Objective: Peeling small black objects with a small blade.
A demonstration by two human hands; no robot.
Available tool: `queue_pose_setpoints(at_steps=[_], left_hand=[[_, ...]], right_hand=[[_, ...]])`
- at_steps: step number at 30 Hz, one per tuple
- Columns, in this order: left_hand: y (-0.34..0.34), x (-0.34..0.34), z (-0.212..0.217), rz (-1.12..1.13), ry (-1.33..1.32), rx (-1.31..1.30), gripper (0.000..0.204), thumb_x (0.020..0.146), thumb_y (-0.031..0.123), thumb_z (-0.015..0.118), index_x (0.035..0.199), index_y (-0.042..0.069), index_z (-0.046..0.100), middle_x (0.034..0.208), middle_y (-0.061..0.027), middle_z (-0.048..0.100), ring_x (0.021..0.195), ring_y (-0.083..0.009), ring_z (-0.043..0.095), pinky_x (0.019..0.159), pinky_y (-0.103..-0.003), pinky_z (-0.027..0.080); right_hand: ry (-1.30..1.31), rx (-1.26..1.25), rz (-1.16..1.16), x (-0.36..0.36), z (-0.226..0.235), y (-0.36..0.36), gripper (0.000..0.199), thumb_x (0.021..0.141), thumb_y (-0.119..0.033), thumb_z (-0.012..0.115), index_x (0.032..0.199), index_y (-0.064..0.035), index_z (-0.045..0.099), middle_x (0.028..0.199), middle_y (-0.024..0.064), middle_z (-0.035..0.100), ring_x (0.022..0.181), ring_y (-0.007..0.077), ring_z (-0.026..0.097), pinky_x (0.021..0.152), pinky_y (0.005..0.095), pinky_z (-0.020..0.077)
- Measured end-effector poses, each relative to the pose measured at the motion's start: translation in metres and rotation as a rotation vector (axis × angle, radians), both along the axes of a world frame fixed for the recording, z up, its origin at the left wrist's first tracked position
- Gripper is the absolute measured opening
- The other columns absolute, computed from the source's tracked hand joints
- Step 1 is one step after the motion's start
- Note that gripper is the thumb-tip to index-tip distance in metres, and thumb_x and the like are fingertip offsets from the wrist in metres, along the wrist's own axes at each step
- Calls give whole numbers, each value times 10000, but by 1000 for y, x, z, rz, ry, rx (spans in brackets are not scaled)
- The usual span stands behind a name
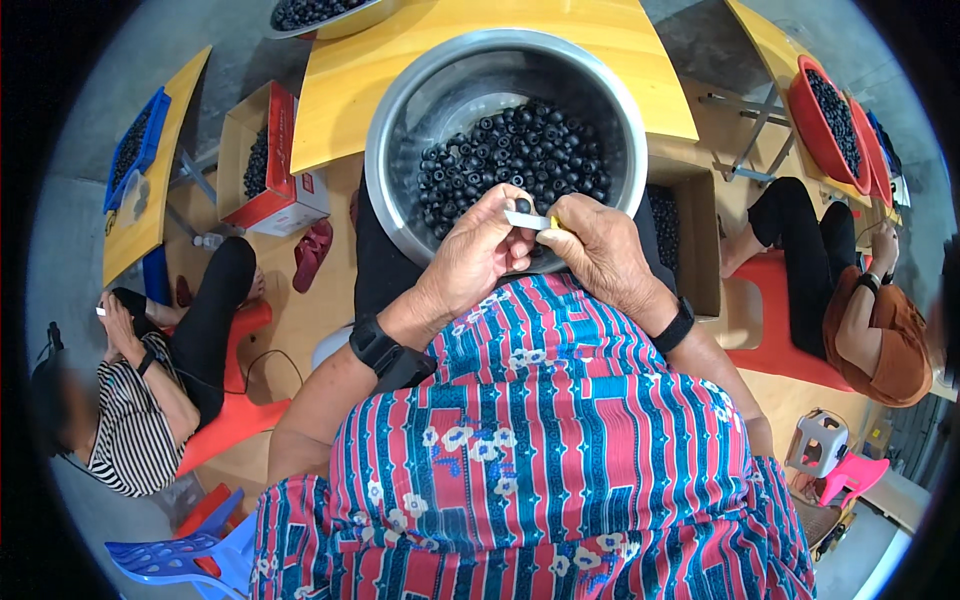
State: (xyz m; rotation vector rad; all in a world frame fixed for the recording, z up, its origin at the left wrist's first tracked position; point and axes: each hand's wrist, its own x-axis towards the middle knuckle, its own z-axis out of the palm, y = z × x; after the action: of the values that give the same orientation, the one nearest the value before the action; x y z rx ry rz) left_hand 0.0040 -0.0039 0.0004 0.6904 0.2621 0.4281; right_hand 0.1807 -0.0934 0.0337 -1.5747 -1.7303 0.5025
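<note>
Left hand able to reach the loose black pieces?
Probably yes: the left hand is over the near side of the steel bowl, nothing blocking the black pieces, though its fingers hold one piece.

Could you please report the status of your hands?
Left hand pinching small black piece; right hand gripping yellow-handled blade close by; steel bowl of black pieces beneath; no obstruction visible.

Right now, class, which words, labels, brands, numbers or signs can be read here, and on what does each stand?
None can be read.
Red and white cardboard box: marks on its sides, too small and blurred to read.
Flat pale blade with a yellow end, in the right hand: no lettering can be made out.
Large round silver metal bowl: no lettering visible.
</note>
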Motion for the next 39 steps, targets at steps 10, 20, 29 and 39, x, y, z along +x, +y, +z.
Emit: queue_pose_setpoints(at_steps=[10,20,29,39], left_hand=[[-2,0,-2,-38,-4,8,170,1046,230,443,1138,95,490,977,-8,522,763,-70,415,692,-232,383],[-6,0,4,-34,18,60,239,1060,332,425,1095,104,486,908,-2,455,740,-84,380,676,-229,370],[-6,3,8,23,111,118,244,1064,333,422,1103,103,495,896,2,463,741,-82,384,664,-230,368],[-3,2,8,-57,167,321,279,1056,368,440,1097,100,505,828,39,437,681,-45,369,611,-191,345]], right_hand=[[-49,-9,-30,-1,0,-1,285,901,-317,653,856,-45,579,763,144,570,724,357,591,625,438,457],[81,-198,-300,4,-4,1,251,940,-270,611,876,-30,576,841,205,617,831,437,597,679,467,469],[459,-76,-139,2,-7,4,193,916,-190,665,929,-1,625,810,77,601,786,130,585,730,299,481],[510,-134,-39,3,-11,3,237,888,-225,715,839,-27,596,756,22,578,741,83,532,654,266,456]])
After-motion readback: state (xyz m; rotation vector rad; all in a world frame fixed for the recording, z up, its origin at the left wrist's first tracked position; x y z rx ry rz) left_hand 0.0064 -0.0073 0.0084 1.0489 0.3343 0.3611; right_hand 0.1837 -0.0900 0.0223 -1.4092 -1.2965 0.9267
